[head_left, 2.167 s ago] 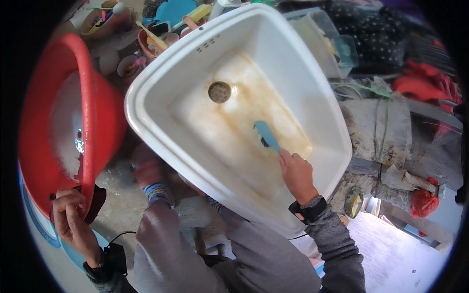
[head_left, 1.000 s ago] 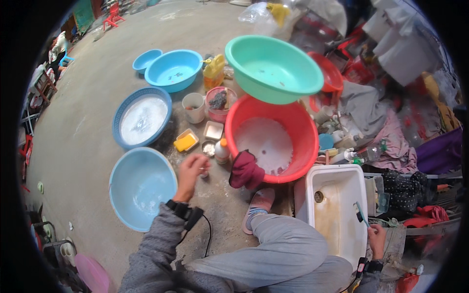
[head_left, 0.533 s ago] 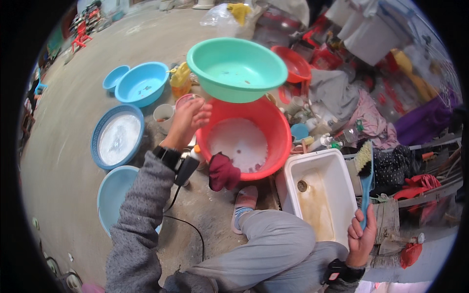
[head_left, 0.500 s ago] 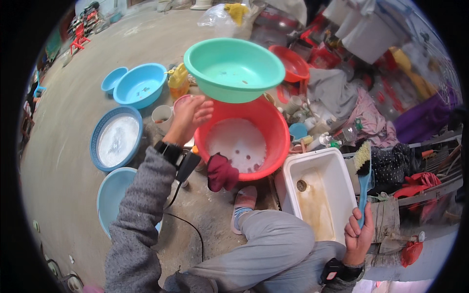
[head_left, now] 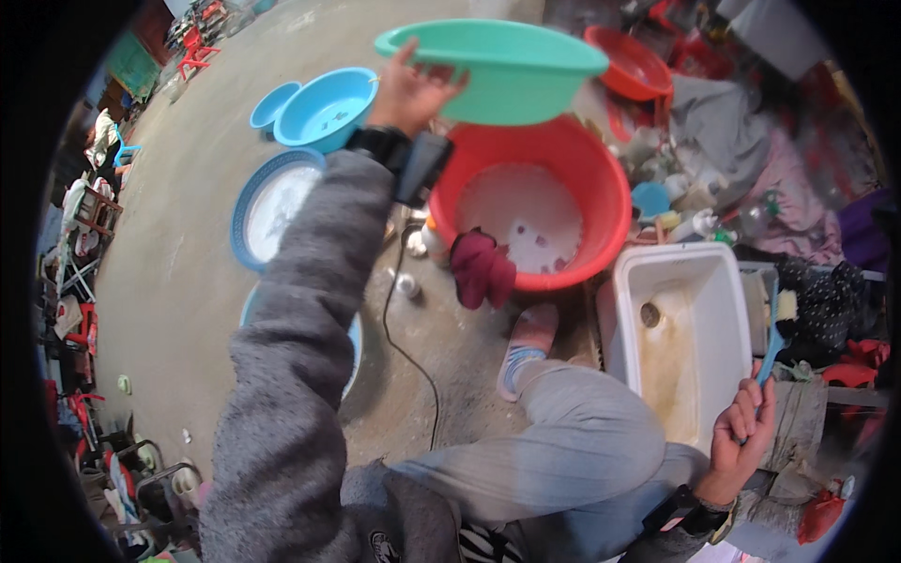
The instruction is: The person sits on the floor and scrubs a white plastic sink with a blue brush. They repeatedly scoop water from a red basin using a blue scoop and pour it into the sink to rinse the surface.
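Note:
My left hand (head_left: 418, 92) is at the near left side of a green basin (head_left: 516, 89), its fingers at the rim and outer wall. The basin is tilted, showing much of its near outer wall, beyond a red tub (head_left: 601, 202) of cloudy, sudsy water. Over the tub's near rim hangs a dark red cloth (head_left: 482, 269). On the right, my right hand (head_left: 741, 432) is closed around the blue handle of a scrub brush (head_left: 772, 349), held upright by a white rectangular basin (head_left: 631, 319) with brownish residue inside.
To the left stand a blue basin (head_left: 347, 105), a smaller blue basin (head_left: 269, 105) and a blue woven-sided basin (head_left: 246, 246) holding whitish liquid. A black cable (head_left: 399, 340) runs along the floor. Bottles, cloths and a red basin (head_left: 631, 61) crowd the right.
My left hand has reached forward to the green basin, which now tilts, showing more outer wall. The view has shifted, moving the tubs rightward. My right hand still holds the brush.

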Demonstrator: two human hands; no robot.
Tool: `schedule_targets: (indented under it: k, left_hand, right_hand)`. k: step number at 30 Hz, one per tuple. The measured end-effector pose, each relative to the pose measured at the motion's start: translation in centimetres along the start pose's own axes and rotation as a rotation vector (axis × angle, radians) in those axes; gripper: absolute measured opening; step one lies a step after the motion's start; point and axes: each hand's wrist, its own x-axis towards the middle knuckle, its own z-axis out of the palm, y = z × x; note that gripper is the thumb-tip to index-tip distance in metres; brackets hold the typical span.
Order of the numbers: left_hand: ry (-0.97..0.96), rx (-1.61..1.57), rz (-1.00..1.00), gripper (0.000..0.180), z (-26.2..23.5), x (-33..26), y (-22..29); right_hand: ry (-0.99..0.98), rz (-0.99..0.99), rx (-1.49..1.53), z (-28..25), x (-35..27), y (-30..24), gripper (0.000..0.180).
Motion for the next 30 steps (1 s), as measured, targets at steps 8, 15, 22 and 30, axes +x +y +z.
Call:
schedule_targets:
  k: [8,15,22,30]
  left_hand:
    - [0.101,0.143,0.059,0.064,-3.4,-17.4,16.5]
    - [0.540,0.162,0.476,0.071,-7.3,-38.5,19.2]
    - [0.926,0.018,0.675,0.059,-14.9,-48.9,17.0]
    - [1.031,-0.152,0.646,0.058,-17.3,-48.7,13.4]
  right_hand:
    - [-0.041,-0.007,-0.023,0.8,-1.2,-0.2,0.039]
    - [-0.083,0.025,-0.016,0.8,-1.6,0.1,0.039]
    - [-0.129,0.047,0.002,0.4,-1.5,0.0,0.039]
    - [-0.107,0.022,-0.038,-0.2,-1.5,0.2,0.039]
